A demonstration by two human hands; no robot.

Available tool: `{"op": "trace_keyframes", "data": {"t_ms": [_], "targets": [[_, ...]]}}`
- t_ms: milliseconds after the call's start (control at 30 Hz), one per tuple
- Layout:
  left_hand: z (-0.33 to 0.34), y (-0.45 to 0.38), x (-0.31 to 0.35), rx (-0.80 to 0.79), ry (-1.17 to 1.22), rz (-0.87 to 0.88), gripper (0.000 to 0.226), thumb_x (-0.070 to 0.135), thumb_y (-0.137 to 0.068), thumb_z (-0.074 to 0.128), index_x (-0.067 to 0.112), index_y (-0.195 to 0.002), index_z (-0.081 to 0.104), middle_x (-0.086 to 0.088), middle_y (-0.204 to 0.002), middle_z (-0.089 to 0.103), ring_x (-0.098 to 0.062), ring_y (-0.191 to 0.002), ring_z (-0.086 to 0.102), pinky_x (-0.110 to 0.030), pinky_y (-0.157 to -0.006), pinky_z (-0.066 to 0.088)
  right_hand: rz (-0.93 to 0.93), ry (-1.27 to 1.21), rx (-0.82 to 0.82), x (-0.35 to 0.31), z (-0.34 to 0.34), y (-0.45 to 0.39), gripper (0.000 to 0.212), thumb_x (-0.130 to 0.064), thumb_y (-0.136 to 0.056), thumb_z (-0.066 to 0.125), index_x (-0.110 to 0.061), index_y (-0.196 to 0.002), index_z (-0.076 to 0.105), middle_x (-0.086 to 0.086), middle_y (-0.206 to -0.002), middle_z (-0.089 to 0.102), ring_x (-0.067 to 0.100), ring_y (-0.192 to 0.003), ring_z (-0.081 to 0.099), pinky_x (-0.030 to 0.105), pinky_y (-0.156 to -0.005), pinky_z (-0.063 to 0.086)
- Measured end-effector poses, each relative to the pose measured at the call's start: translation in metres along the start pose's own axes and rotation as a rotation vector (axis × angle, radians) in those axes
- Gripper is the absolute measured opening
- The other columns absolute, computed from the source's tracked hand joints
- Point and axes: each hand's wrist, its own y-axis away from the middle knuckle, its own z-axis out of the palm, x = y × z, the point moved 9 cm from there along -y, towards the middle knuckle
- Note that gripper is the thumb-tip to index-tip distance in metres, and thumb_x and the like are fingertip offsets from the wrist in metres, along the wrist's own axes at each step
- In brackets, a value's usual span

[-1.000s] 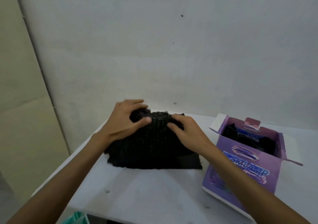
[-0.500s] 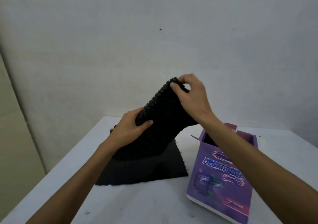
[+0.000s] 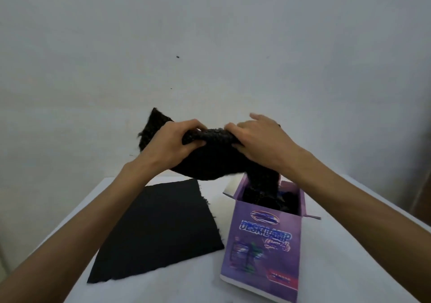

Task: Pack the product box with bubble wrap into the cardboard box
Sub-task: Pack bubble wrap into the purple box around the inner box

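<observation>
L hand [image 3: 168, 143] is up above the table, fingers curled over the top and thumb tucked under, gripping a bunched piece of black bubble wrap [image 3: 211, 156]. R hand [image 3: 261, 139] is just beside it on the same bunch: thumb and lower fingers pinch the wrap from the R side, index finger lifted and pointing away, not fully closed. Short stretch of wrap shows betw. the two hands, bubbles catching light.

From the L hand, a ragged corner of the wrap sticks up and out past the knuckles, on the far L side. Below both hands the sheet sags in a dark belly, clear of the table.

Under the R hand, one tail of the wrap drops straight down into the open top of the purple product box [image 3: 263, 246]. Box stands upright, just below and a bit nearer than the R wrist, flaps open, one flap out to its R. More dark material inside, can't tell what exactly. Front print blurred; reads roughly "DESK LAMP".

Below the L forearm, a flat black sheet [image 3: 161, 230] lies on the white table [image 3: 349, 232], near the box's L side but apart from it. Its R edge is frayed.

Beyond both hands: plain pale wall [image 3: 210, 34] w/ a few small dark specks.
</observation>
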Motion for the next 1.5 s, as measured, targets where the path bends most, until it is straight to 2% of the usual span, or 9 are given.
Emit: {"op": "trace_keyframes", "data": {"t_ms": [100, 267, 533, 633, 833, 967, 1133, 1333, 1500], "targets": [[0.024, -0.003, -0.013, -0.068, -0.243, -0.04, 0.022, 0.033, -0.089, 0.066, 0.029, -0.111, 0.062, 0.007, -0.093, 0.072, -0.02, -0.09, 0.066, -0.035, -0.07, 0.049, 0.147, -0.179, 0.004, 0.043, 0.003, 0.019, 0.019, -0.023, -0.096, 0.054, -0.015, -0.114, 0.057, 0.004, -0.103, 0.066, 0.032, -0.091, 0.063, 0.036, -0.068, 0.043], [0.066, -0.009, -0.016, -0.09, -0.117, -0.083, 0.013, 0.013, -0.093, 0.051, 0.021, -0.103, 0.051, 0.001, -0.081, 0.064, -0.028, -0.075, 0.059, -0.041, -0.065, 0.047, 0.3, -0.299, -0.047, 0.1, 0.046, 0.064, 0.027, -0.023, -0.095, 0.059, -0.016, -0.121, 0.053, 0.008, -0.131, 0.051, 0.034, -0.096, 0.06, 0.04, -0.073, 0.049], [0.157, -0.021, 0.03, -0.218, 0.319, -0.008, 0.06, -0.001, -0.089, 0.044, 0.021, -0.144, 0.045, -0.004, -0.144, 0.051, -0.017, -0.131, 0.048, -0.03, -0.114, 0.034, 0.571, -0.518, -0.424, 0.1, 0.158, 0.15, 0.031, -0.024, -0.096, 0.054, -0.016, -0.12, 0.037, 0.018, -0.109, 0.065, 0.041, -0.097, 0.064, 0.04, -0.072, 0.047], [0.205, -0.014, 0.025, -0.418, 0.145, -0.013, 0.05, 0.019, -0.096, 0.049, 0.024, -0.146, 0.045, 0.003, -0.155, 0.039, -0.013, -0.144, 0.03, -0.036, -0.118, 0.028, 0.479, -0.543, -0.56, 0.07, 0.18, 0.166, 0.045, -0.042, -0.098, 0.05, -0.024, -0.138, 0.037, 0.012, -0.119, 0.062, 0.035, -0.103, 0.062, 0.041, -0.081, 0.05], [0.258, 0.008, 0.031, -0.749, -0.012, 0.008, 0.059, 0.071, -0.093, 0.034, 0.039, -0.141, 0.043, 0.005, -0.142, 0.053, -0.022, -0.134, 0.043, -0.041, -0.11, 0.035, 0.453, -0.757, -0.758, 0.052, 0.18, 0.172, 0.078, -0.08, -0.088, 0.029, -0.01, -0.092, 0.063, 0.011, -0.082, 0.066, 0.022, -0.07, 0.062, 0.033, -0.064, 0.046], [0.269, 0.014, 0.033, -0.906, 0.098, -0.194, 0.09, 0.087, -0.08, 0.008, 0.035, -0.142, 0.047, -0.002, -0.143, 0.052, -0.021, -0.136, 0.038, -0.042, -0.119, 0.015, 0.564, -0.75, -0.624, 0.072, 0.175, 0.172, 0.068, -0.062, -0.1, 0.032, -0.001, -0.09, 0.062, 0.012, -0.082, 0.068, 0.024, -0.073, 0.065, 0.034, -0.068, 0.049], [0.276, 0.005, 0.028, -0.832, 0.037, -0.229, 0.062, 0.052, -0.103, 0.022, 0.01, -0.118, 0.065, -0.014, -0.124, 0.064, -0.028, -0.122, 0.051, -0.039, -0.111, 0.028, 0.526, -0.66, -0.396, 0.069, 0.159, 0.157, 0.058, -0.045, -0.098, 0.056, -0.033, -0.15, 0.035, -0.008, -0.131, 0.052, 0.016, -0.118, 0.055, 0.035, -0.098, 0.049], [0.258, -0.024, 0.028, -0.436, -0.459, 0.01, 0.049, 0.055, -0.08, 0.066, 0.016, -0.109, 0.062, -0.005, -0.116, 0.059, -0.026, -0.112, 0.051, -0.04, -0.095, 0.034, 0.317, -0.613, -0.678, 0.035, 0.183, 0.141, 0.032, -0.031, -0.1, 0.053, -0.027, -0.128, 0.068, -0.001, -0.123, 0.067, 0.019, -0.107, 0.062, 0.034, -0.093, 0.05], [0.264, -0.015, 0.029, -0.522, -0.433, -0.031, 0.031, 0.035, -0.093, 0.06, 0.01, -0.11, 0.065, -0.015, -0.116, 0.065, -0.031, -0.101, 0.062, -0.034, -0.078, 0.042, 0.21, -0.674, -0.94, 0.024, 0.188, 0.138, 0.038, -0.022, -0.102, 0.043, -0.033, -0.131, 0.065, -0.01, -0.127, 0.068, 0.015, -0.11, 0.063, 0.032, -0.098, 0.05]]}}
